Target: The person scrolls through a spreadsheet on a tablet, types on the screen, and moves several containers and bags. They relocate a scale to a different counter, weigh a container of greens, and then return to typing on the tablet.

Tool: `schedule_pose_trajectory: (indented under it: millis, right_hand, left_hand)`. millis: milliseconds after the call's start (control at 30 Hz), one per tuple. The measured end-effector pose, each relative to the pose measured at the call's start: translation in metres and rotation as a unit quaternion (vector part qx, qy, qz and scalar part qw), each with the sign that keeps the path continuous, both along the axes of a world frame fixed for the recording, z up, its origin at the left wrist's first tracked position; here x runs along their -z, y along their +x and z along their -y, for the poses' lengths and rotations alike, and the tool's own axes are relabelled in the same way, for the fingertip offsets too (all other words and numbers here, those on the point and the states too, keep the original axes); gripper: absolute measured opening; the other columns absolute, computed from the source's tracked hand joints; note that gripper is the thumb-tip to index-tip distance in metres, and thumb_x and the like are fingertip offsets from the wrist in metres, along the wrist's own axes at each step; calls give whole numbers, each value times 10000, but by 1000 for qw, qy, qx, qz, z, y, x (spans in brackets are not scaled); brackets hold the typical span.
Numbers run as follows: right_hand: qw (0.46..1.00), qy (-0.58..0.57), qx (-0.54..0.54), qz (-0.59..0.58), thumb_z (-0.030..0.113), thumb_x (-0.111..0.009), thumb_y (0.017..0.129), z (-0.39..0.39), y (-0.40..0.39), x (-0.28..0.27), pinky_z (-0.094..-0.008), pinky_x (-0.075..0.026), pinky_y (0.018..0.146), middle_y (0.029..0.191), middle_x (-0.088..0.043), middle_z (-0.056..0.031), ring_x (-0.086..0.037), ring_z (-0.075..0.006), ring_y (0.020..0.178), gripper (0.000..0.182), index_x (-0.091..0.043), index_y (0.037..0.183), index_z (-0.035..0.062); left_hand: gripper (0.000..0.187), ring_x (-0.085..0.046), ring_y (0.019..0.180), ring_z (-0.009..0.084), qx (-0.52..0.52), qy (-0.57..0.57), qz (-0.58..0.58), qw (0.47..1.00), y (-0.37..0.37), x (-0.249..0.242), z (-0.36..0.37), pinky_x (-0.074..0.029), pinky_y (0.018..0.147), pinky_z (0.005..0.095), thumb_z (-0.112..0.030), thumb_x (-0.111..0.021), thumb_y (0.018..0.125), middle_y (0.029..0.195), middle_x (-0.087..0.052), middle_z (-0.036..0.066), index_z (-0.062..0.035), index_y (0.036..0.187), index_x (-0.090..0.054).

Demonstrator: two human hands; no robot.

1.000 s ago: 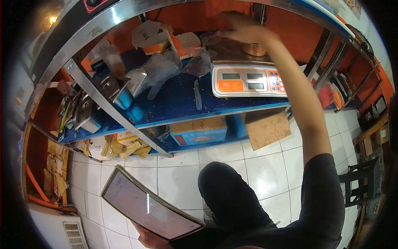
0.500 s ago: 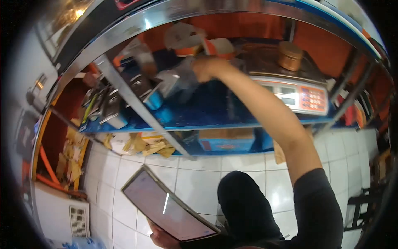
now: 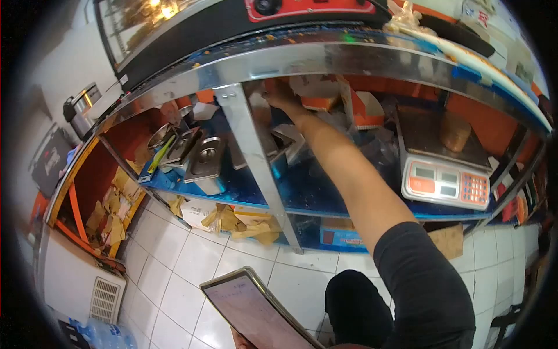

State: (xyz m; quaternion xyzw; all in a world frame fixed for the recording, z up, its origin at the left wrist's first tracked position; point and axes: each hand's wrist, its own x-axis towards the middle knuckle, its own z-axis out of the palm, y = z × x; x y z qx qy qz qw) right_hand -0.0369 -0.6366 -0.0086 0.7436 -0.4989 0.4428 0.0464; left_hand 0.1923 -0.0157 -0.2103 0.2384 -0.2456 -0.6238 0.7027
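Observation:
My left hand (image 3: 240, 338) is closed on the edge of a tablet (image 3: 256, 311) with a lit screen, low in the view above the tiled floor; most of that hand is hidden behind it. My right hand (image 3: 280, 96) reaches deep into the shelf under the counter, close to its back wall. Its fingers are dim and blurred, so what they touch cannot be made out. Just right of the hand lies a white and orange paper box (image 3: 317, 93), with a second open carton (image 3: 363, 109) beyond it. Lidded metal containers (image 3: 208, 156) stand left of the shelf post.
A digital scale (image 3: 444, 181) with a round tub (image 3: 455, 131) on its plate stands at the right of the blue shelf (image 3: 317, 195). A metal post (image 3: 256, 157) rises left of my right arm. Crumpled brown paper (image 3: 119, 203) and a water bottle (image 3: 107, 334) are at left.
My view has shifted left and up, showing more countertop. My right hand has moved from the clear plastic bags deeper into the shelf. The tablet stays in my left hand.

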Motion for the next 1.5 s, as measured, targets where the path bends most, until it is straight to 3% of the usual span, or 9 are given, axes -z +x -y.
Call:
schedule_pose_trajectory:
  millis: [133,367,567,800,1067,1200,1300,1400,1500]
  right_hand:
    - [999,24,-44,-8,280,-649,769,-6,-3,-2,-427,-303,1067,1420,-336,-208,-345,-343,1306,771,-271,1409,73]
    - [966,-218,66,125,199,-588,757,-55,10,-8,-469,-411,908,1044,-612,-181,-541,-358,1045,271,-623,972,38]
    - [945,-304,100,-69,299,-527,888,-66,-60,-39,-402,-459,803,1088,-587,-115,-581,-258,921,313,-578,1087,64]
    - [887,95,-63,447,350,-535,911,-241,-150,-92,-317,-468,721,967,-559,-42,-543,-147,818,296,-572,1067,102]
    - [918,85,-64,382,319,-515,935,-308,-292,-76,-210,-363,520,774,-507,47,-429,-36,612,178,-554,979,151]
    - [817,-84,-40,569,236,-515,924,-365,-302,-64,-269,-394,485,705,-438,46,-414,-79,565,155,-551,920,85]
    - [930,-171,142,291,207,-504,900,-376,-311,-73,-323,-419,513,704,-516,-16,-457,-123,575,202,-533,809,29]
    - [918,-233,178,267,174,-486,885,-360,-323,-67,-332,-419,523,683,-543,-41,-498,-128,592,184,-567,842,14]
    - [930,-233,226,172,206,-507,889,-361,-324,-55,-367,-434,560,710,-588,-89,-540,-184,608,231,-598,918,-4]
  left_hand:
    - [787,-464,1177,290,-14,-26,9,1000,-2,-12,22,-386,976,412,-319,-684,697,1249,-502,156,-22,1349,-358]
    - [813,-461,1179,287,-46,2,31,998,-3,-42,0,-386,973,410,-314,-685,693,1259,-495,154,-23,1366,-334]
    - [775,-462,1168,284,-67,60,57,994,-18,-33,-23,-385,966,407,-312,-613,737,1272,-482,149,-12,1383,-307]
    - [936,-450,1182,292,-18,79,69,994,-26,-64,-12,-379,982,407,-368,-644,621,1296,-441,149,-22,1397,-251]
    - [890,-454,1186,289,-8,76,12,997,-25,-57,-26,-366,1004,403,-294,-675,646,1252,-461,156,1,1369,-250]
    - [913,-420,1218,313,-48,19,63,997,-39,-70,-22,-351,1011,408,-447,-547,687,1341,-410,173,3,1414,-226]
    - [826,-468,1163,316,-72,50,57,994,-40,-73,-29,-391,970,429,-439,-519,727,1316,-435,165,-19,1396,-276]
    - [743,-448,1172,276,-22,72,79,994,16,13,-47,-381,968,406,-317,-520,775,1324,-428,154,-6,1402,-269]
    - [743,-453,1162,277,-39,73,86,993,4,-16,-48,-386,961,407,-318,-496,780,1317,-430,161,-3,1408,-254]
